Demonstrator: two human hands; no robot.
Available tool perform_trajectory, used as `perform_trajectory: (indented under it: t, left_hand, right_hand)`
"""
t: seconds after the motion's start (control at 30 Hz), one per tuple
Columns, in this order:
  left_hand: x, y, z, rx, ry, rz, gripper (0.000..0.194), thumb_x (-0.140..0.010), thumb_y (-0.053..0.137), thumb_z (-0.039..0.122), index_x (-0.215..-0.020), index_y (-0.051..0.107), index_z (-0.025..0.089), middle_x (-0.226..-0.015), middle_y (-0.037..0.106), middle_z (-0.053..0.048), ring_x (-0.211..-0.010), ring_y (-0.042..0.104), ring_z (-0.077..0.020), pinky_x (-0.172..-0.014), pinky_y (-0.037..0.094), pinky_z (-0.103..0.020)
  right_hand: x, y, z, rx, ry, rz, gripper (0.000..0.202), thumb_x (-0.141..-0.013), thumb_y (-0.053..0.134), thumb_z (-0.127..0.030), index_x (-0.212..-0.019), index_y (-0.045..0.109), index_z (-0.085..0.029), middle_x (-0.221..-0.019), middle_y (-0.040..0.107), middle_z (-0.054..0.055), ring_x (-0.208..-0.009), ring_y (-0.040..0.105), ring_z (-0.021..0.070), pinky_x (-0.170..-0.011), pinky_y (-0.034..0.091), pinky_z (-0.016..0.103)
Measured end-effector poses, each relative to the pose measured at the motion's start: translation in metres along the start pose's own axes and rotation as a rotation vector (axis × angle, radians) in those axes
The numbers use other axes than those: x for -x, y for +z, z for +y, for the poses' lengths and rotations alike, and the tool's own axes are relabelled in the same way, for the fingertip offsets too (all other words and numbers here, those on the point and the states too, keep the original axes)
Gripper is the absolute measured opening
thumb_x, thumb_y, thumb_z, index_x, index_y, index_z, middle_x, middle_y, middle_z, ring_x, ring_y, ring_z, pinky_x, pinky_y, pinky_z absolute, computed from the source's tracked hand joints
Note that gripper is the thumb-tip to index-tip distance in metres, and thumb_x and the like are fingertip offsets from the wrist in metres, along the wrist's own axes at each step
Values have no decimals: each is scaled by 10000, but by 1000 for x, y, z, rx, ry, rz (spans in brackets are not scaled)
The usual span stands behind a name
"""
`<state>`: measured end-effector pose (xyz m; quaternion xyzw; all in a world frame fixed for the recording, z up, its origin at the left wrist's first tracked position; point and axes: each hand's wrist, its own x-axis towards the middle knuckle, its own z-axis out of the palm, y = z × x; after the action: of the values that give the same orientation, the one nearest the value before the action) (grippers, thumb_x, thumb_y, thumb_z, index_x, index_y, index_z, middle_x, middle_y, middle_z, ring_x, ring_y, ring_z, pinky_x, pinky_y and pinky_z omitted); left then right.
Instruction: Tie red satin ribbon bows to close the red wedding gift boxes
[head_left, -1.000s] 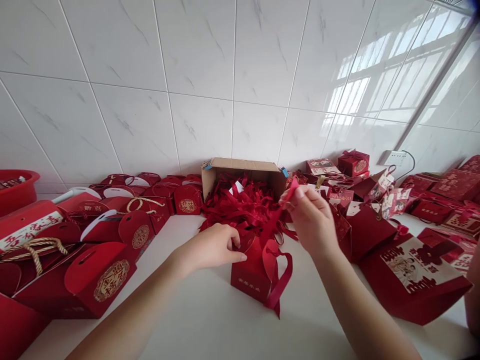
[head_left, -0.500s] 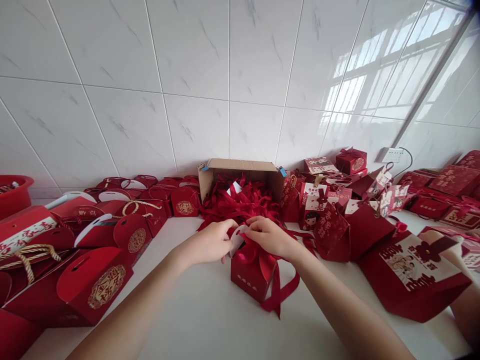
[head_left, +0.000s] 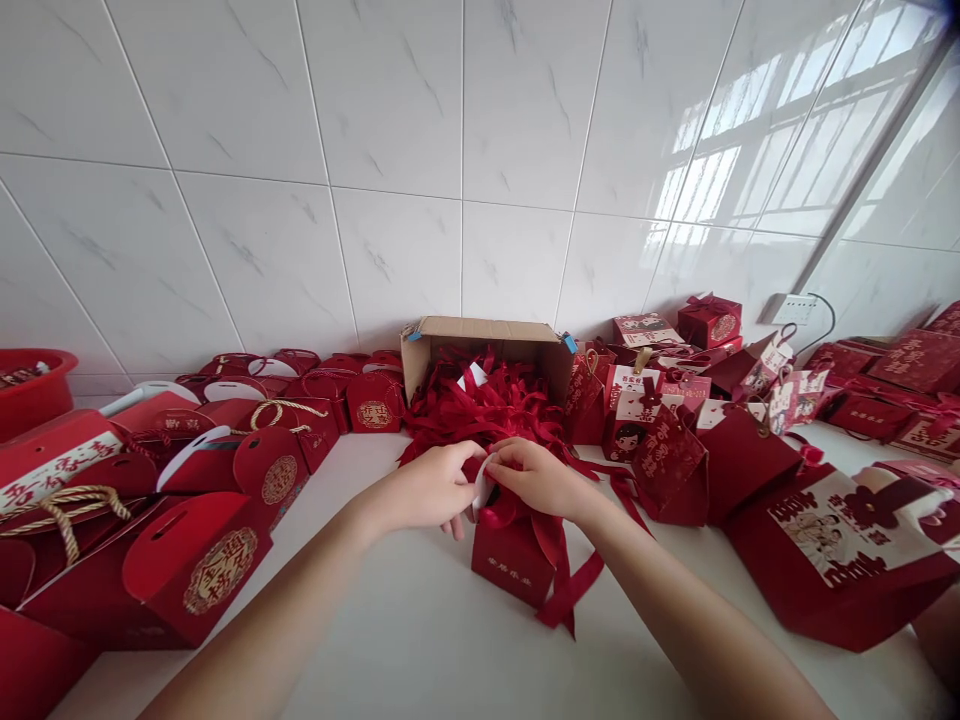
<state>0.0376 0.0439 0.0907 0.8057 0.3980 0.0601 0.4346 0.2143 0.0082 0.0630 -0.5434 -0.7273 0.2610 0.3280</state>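
Observation:
A small red gift box (head_left: 512, 566) with pale lettering stands upright on the white table between my hands. A dark red ribbon (head_left: 574, 598) is threaded about its top, and a loose end trails down the right side. My left hand (head_left: 431, 487) pinches the white-sided top flap (head_left: 484, 484) from the left, with the lower fingers hanging beside the box. From the right, my right hand (head_left: 536, 478) has its fingertips closed at the same flap and the ribbon. The fingers partly hide what lies between the fingertips.
Behind the box, a cardboard carton (head_left: 491, 328) spills red ribbons (head_left: 495, 405). Red gift boxes (head_left: 180, 570) with rope handles crowd the left; decorated ones (head_left: 844, 560) fill the right. A red basin (head_left: 34, 390) sits far left. Someone else's arm (head_left: 939, 635) shows at the right edge.
The flap at my fingertips has turned and shows less of its white side. The box has shifted slightly right in view, as has the whole scene. Both hands stay at its top.

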Motion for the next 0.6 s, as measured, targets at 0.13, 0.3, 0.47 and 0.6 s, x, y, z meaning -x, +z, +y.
perform_trajectory:
  t: [0.13,0.3,0.47,0.6]
  left_hand:
    - [-4,-3,0,79,-40,-46,217,-875,384,285,-1054,474,202,-786,689,-29,-658,711,-195,-605,529,-283]
    - [-13,-3,1,114,-90,-83,64,-846,355,237,-880,393,198,-691,691,-45,-607,691,-191,-549,497,-260]
    - [-18,-7,-8,12,-96,-44,31,-777,408,225,-801,420,209,-666,684,-32,-607,672,-193,-557,480,-265]
    - [-18,-26,-28,-181,-145,114,77,-649,550,213,-665,477,196,-630,646,-60,-664,650,-262,-605,453,-320]
  right_hand:
    - [0,0,0,-13,-20,-26,277,-872,453,-251,-710,652,-147,-780,639,27,-694,555,126,-638,418,223]
    - [1,1,0,5,-28,-41,261,-880,457,-260,-725,639,-153,-764,635,18,-686,540,122,-640,411,227]
    - [3,-6,1,68,-10,-2,265,-890,472,-312,-758,652,-168,-802,656,26,-728,566,144,-665,413,245]
    - [11,-31,0,265,45,134,276,-891,486,-366,-785,656,-177,-866,665,52,-773,584,175,-681,415,272]
